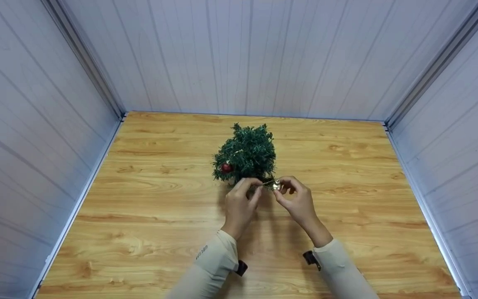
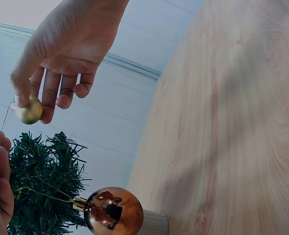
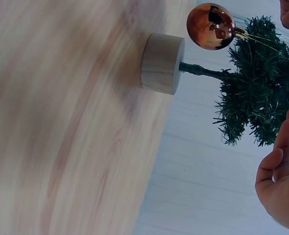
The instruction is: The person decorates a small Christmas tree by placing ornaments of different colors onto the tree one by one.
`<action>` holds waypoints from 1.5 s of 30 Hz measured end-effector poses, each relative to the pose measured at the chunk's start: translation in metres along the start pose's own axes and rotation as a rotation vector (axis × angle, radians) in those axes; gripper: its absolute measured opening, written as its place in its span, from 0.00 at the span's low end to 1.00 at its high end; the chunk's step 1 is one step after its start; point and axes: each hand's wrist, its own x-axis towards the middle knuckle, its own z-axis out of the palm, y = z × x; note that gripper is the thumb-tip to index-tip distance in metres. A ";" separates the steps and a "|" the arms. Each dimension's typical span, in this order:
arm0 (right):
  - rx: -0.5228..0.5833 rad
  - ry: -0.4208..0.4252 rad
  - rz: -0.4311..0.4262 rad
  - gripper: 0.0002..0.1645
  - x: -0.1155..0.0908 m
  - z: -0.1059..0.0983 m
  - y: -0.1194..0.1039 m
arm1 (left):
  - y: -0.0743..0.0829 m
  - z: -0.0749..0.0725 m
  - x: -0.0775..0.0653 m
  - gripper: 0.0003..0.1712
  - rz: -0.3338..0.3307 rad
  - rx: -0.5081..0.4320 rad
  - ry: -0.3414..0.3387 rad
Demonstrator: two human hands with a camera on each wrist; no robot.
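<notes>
A small green Christmas tree [image 1: 249, 149] stands on the table, just beyond both hands. My right hand [image 1: 299, 203] pinches a gold bauble [image 2: 30, 110] between thumb and index finger; in the left wrist view its other fingers hang loosely. From the bauble a thin gold string runs to the fingertips of my left hand [image 1: 239, 205], which pinch its other end at the near side of the tree. On the tree's left side hangs a shiny bauble [image 1: 226, 167], red in the head view and copper-coloured in the wrist views.
The tree's round wooden base [image 3: 161, 63] rests on the wood-grain table [image 1: 160, 232]. Pale panelled walls [image 1: 230, 58] enclose the table at the back and both sides. Dark wrist cameras sit below both hands.
</notes>
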 end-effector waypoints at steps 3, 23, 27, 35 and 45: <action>0.003 -0.019 0.016 0.14 -0.002 0.001 0.001 | 0.000 -0.001 0.001 0.05 0.002 -0.001 0.004; -0.010 -0.003 -0.014 0.15 -0.011 0.018 0.027 | 0.003 -0.003 0.008 0.03 -0.036 -0.068 -0.018; 0.006 -0.028 -0.002 0.14 -0.014 0.014 0.011 | 0.004 -0.003 0.008 0.04 -0.043 -0.072 -0.028; 0.027 -0.041 0.009 0.14 -0.019 0.019 0.012 | 0.005 -0.002 0.010 0.02 -0.014 -0.062 -0.041; 0.070 -0.076 -0.017 0.14 -0.024 0.018 0.016 | 0.009 -0.001 0.006 0.08 0.062 -0.130 -0.120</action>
